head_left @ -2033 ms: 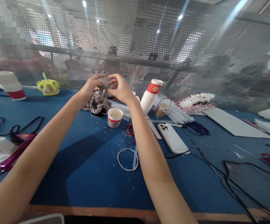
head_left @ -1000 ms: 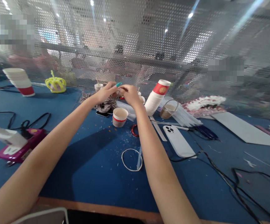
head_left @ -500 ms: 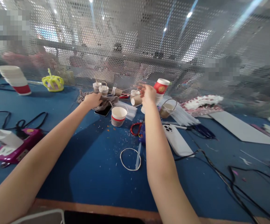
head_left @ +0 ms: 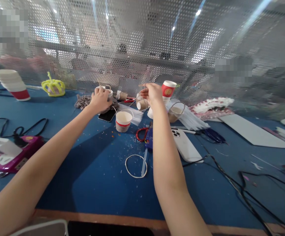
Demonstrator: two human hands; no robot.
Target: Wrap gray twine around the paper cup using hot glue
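My left hand (head_left: pixel 100 99) is over a tangle of grey-brown yarn (head_left: pixel 83 101), fingers spread, beside small handled cups at the back. Whether it touches the yarn or those cups, I cannot tell. My right hand (head_left: pixel 154 92) hovers left of a red and white paper cup (head_left: pixel 168 89), its fingers loosely bent and apart, with no object visible in them. Below its fingers lies a small brown cup (head_left: pixel 142 104) on its side. Between my arms stands a small white cup with a red band and a thin handle (head_left: pixel 123 121). A dark phone (head_left: pixel 107 115) lies partly under the yarn.
A blue glue gun (head_left: pixel 149 139) and red-handled scissors (head_left: pixel 140 134) lie by my right forearm, near a white ring (head_left: pixel 127 167) and a white phone (head_left: pixel 186 144). Black cables (head_left: pixel 227 177) cross the right side. A magenta power strip (head_left: pixel 31 150) sits left. Perforated metal mesh (head_left: pixel 137 42) stands behind.
My left hand has lifted off the yarn and moved slightly right and up, its fingers spreading. My right hand has risen a little. The whole view has shifted slightly.
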